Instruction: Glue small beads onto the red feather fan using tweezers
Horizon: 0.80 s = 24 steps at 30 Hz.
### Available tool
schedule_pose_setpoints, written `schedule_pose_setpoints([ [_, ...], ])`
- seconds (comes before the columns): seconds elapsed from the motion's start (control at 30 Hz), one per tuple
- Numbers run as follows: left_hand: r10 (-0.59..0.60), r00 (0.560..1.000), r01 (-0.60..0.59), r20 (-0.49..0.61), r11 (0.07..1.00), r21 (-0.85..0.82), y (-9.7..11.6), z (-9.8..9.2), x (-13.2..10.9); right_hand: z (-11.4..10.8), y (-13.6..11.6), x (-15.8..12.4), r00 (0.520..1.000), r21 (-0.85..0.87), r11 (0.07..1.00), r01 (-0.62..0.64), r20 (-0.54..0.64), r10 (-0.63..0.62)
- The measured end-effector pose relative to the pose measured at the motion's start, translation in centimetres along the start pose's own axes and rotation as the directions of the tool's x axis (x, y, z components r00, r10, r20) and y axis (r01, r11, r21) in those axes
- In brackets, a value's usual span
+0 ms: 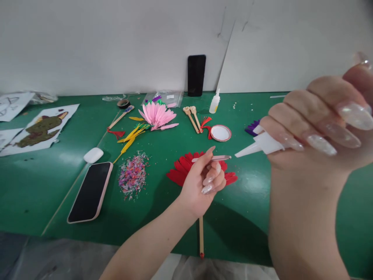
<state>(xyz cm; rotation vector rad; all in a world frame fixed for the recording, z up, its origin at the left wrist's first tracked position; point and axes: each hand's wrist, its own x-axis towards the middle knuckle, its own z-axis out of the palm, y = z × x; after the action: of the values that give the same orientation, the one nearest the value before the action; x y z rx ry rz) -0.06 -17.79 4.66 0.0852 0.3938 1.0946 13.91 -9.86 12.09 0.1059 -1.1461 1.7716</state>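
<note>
My left hand (201,186) is closed around a slim pinkish pair of tweezers (223,158), whose tips point right. Whether anything sits between those tips is too small to tell. Beneath it lies a red feather fan (176,175), partly covered by the hand, with its wooden handle (201,233) toward the table's front edge. Raised close to the camera, my right hand (323,112) grips a glue bottle; only its white nozzle end (250,149) shows, and the rest is hidden in the fist. The nozzle points left toward the tweezers, a small gap apart.
Across the green table (157,155) lie a pink feather fan (157,115), wooden sticks (194,118), a white lid (220,133), a second glue bottle (215,102), colourful flakes (133,175) and a phone (91,192). Another phone (196,76) leans on the wall.
</note>
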Motion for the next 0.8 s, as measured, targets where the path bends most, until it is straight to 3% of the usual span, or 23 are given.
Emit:
schedule_pose_setpoints([
  [0.1, -0.003, 1.0, 0.003, -0.01, 1.0, 0.001, 0.1, -0.1, 0.1, -1.2, -0.2, 0.2, 0.997, -0.045, 0.997, -0.061, 0.051, 0.064],
  [0.3, -0.009, 1.0, 0.01, -0.006, 1.0, 0.008, 0.0, -0.3, 0.1, -1.9, 0.3, 0.0, 0.994, 0.075, 0.996, -0.055, 0.097, 0.047],
  [0.5, -0.026, 0.999, 0.026, -0.035, 0.999, 0.028, 0.0, -0.3, 0.2, -0.6, 0.5, -1.2, 0.973, 0.062, 0.998, -0.033, -0.227, 0.046],
  [0.8, -0.026, 0.999, 0.027, -0.039, 0.999, 0.03, 0.1, -0.3, 0.3, -0.4, 0.6, -1.3, 0.966, 0.134, 0.991, -0.022, -0.254, 0.056],
])
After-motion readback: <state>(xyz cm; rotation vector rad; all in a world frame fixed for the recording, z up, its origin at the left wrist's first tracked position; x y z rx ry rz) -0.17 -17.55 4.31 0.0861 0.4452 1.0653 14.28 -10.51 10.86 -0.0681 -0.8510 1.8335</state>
